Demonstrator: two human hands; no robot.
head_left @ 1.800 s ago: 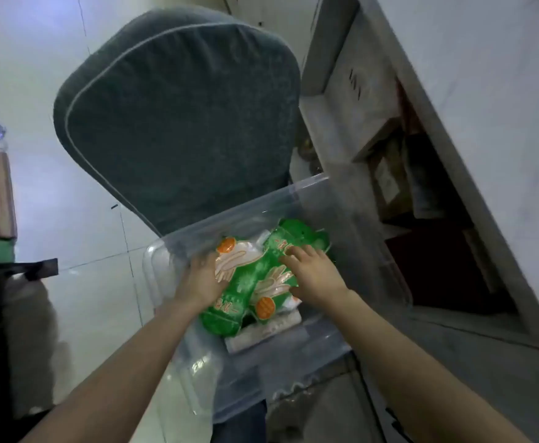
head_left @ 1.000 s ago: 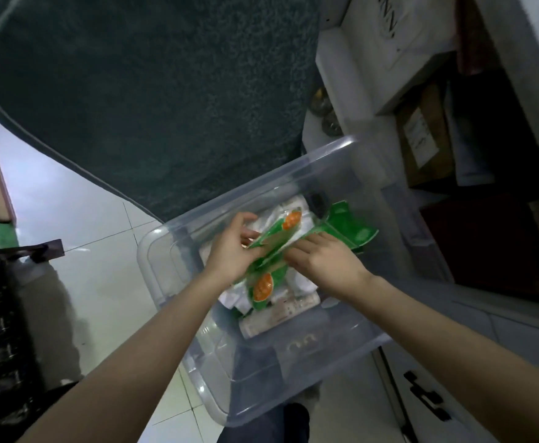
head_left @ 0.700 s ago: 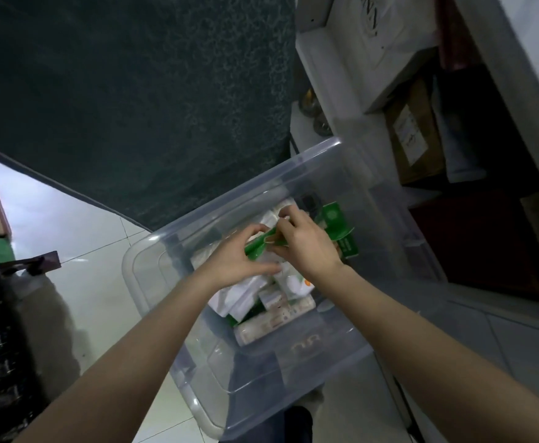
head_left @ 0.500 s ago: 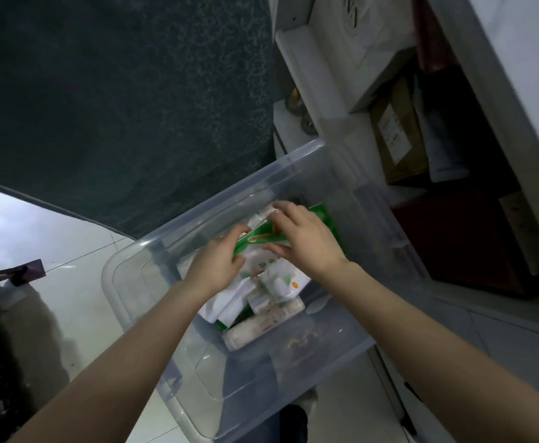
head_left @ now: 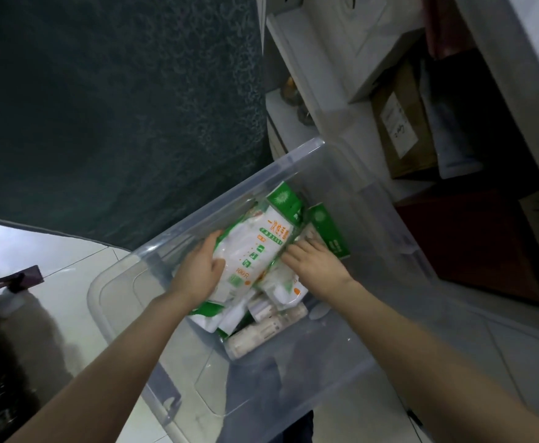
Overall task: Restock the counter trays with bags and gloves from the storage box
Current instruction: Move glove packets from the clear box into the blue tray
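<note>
A clear plastic storage box (head_left: 296, 407) sits on the floor below me, holding several green and white packs and some rolls (head_left: 263, 330). My left hand (head_left: 197, 270) grips the left edge of a white and green glove pack (head_left: 255, 247), printed back upward, that lies on top of the pile. My right hand (head_left: 312, 263) presses its fingertips onto the pack's right edge, beside another green pack (head_left: 330, 235). Both hands are inside the box.
A large dark green chair back (head_left: 118, 107) fills the upper left, right behind the box. To the right stand white shelves (head_left: 296, 100) with cardboard boxes (head_left: 402, 123) and a dark red cabinet (head_left: 479, 247). Pale floor tiles (head_left: 54, 298) lie to the left.
The green packs were turned over and pressed together between both hands. The white printed side of the top pack now faces up, and my head has moved closer to the box.
</note>
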